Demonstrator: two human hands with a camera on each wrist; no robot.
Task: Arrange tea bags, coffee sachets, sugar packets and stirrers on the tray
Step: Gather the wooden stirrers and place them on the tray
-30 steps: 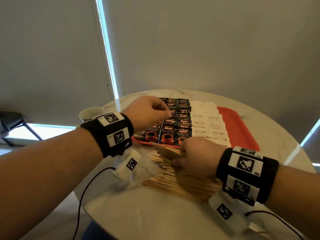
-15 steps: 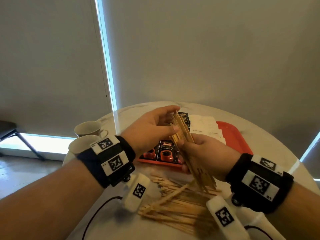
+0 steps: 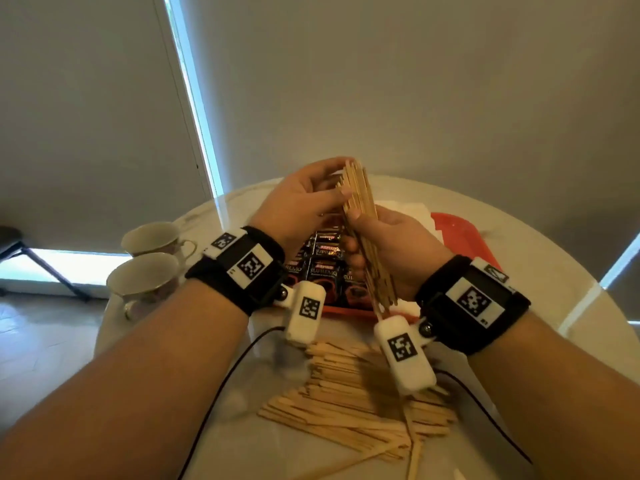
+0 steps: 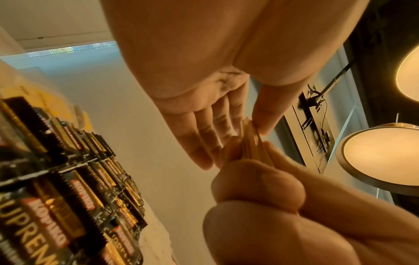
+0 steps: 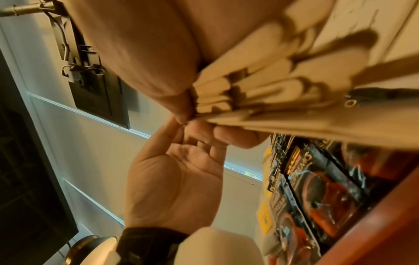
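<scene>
You're on the stirrers [image 3: 360, 216]; your right hand [image 3: 391, 251] grips the bundle above the tray [image 3: 460, 233], left hand [image 3: 298, 202] pinching its top; next, square the ends, then lay it on bare tray.

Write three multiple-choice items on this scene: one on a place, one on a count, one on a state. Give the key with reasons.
1. Where do the loose stirrers lie?
A. on the table, nearer than the tray
B. in a cup
C. on the sachets

2. How many cups show?
A. one
B. two
C. four

3. What is the right hand doing?
A. lying flat
B. gripping a bundle of stirrers
C. lifting the tray

Key: 1 A, they lie scattered before the red tray; 2 B, two stand at left; 3 B, its fingers curl round the bundle while the left hand pinches its top.
</scene>
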